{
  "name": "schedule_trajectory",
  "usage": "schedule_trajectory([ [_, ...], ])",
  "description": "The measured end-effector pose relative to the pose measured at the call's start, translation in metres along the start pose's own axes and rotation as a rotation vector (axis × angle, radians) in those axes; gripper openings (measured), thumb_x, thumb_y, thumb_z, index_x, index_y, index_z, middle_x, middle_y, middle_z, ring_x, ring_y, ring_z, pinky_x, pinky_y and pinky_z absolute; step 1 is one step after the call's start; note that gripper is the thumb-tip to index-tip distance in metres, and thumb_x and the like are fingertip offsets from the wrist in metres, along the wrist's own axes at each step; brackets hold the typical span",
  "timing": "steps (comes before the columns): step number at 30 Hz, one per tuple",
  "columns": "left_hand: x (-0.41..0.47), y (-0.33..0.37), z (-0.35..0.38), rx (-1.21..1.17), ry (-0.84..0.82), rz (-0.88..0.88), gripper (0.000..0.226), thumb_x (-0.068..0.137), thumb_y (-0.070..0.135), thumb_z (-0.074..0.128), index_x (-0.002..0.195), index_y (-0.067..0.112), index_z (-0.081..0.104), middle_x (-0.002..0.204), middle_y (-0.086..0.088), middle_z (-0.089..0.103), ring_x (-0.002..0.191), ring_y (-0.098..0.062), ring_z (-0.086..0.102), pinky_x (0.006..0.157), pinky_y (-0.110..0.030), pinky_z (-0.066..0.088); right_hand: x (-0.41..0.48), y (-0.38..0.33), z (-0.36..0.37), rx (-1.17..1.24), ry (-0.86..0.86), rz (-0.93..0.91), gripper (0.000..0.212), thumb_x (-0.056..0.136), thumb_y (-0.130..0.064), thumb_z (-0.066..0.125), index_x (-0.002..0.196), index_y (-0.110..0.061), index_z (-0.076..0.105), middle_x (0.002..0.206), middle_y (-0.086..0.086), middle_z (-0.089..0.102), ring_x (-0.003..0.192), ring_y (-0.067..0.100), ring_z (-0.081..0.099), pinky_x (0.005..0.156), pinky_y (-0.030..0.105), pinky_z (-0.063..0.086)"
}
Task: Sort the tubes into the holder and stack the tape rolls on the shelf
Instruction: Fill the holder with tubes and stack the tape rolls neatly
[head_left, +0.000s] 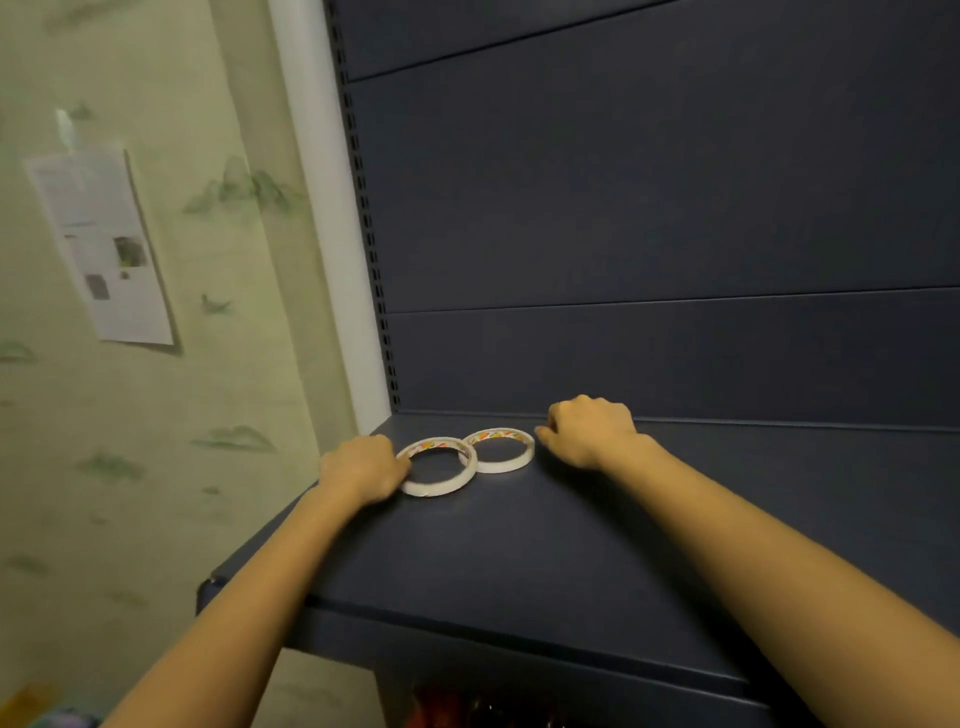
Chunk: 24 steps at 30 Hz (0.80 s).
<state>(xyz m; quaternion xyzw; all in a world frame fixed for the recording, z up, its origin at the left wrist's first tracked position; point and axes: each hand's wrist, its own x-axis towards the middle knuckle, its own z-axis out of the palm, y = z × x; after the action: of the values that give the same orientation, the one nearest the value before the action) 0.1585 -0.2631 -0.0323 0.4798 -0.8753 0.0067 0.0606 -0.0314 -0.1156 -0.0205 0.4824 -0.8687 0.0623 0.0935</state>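
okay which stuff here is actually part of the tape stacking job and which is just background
Job:
left white ring-shaped tape roll, at left hand
right white ring-shaped tape roll, by right hand
dark blue metal shelf

Background:
printed paper sheet on wall
green patterned wallpaper

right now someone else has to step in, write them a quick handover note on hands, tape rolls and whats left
Left hand: on the dark shelf, fingers against the left edge of the near tape roll; not clearly gripping it.
Right hand: on the shelf just right of the far tape roll, fingertips at its rim, holding nothing.
Tape rolls: both lie flat near the shelf's back left corner, side by side, rims touching or slightly overlapping.
Done: both rolls are on the shelf.
Left: stack one roll on the other. No tubes or holder are in view, so that part cannot be judged.
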Motion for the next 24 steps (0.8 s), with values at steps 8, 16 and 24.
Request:
schedule_trajectory([
  [8, 0.012, -0.025, -0.010, -0.051, 0.186, 0.085, 0.040, 0.095, 0.040, 0.040, 0.097, 0.006, 0.062, 0.112, -0.018, 0.063, 0.104, -0.036, 0.059, 0.081, -0.036, 0.046, 0.021, -0.028, 0.022, 0.061, -0.058, 0.273, 0.044, 0.089, -0.057, 0.043, 0.090, -0.015, 0.058, 0.094, 0.002, 0.062, 0.090, 0.022, 0.058, 0.070, 0.030, 0.036],
  [16, 0.009, 0.015, -0.029, -0.085, 0.253, 0.222, 0.035, 0.094, 0.040, 0.041, 0.082, 0.012, 0.057, 0.100, -0.014, 0.064, 0.095, -0.035, 0.059, 0.071, -0.033, 0.040, -0.010, 0.008, -0.003, -0.037, 0.042, 0.322, 0.033, 0.091, -0.044, 0.046, 0.092, -0.014, 0.059, 0.082, 0.002, 0.051, 0.083, 0.023, 0.054, 0.070, 0.029, 0.036],
  [24, -0.026, 0.172, -0.047, -0.176, 0.220, 0.495, 0.033, 0.094, 0.038, 0.041, 0.078, 0.012, 0.052, 0.081, -0.006, 0.053, 0.076, -0.027, 0.049, 0.069, -0.032, 0.037, -0.127, 0.138, -0.047, -0.100, 0.164, 0.632, 0.034, 0.090, -0.047, 0.048, 0.079, -0.015, 0.052, 0.072, 0.001, 0.049, 0.073, 0.022, 0.049, 0.066, 0.029, 0.036],
])
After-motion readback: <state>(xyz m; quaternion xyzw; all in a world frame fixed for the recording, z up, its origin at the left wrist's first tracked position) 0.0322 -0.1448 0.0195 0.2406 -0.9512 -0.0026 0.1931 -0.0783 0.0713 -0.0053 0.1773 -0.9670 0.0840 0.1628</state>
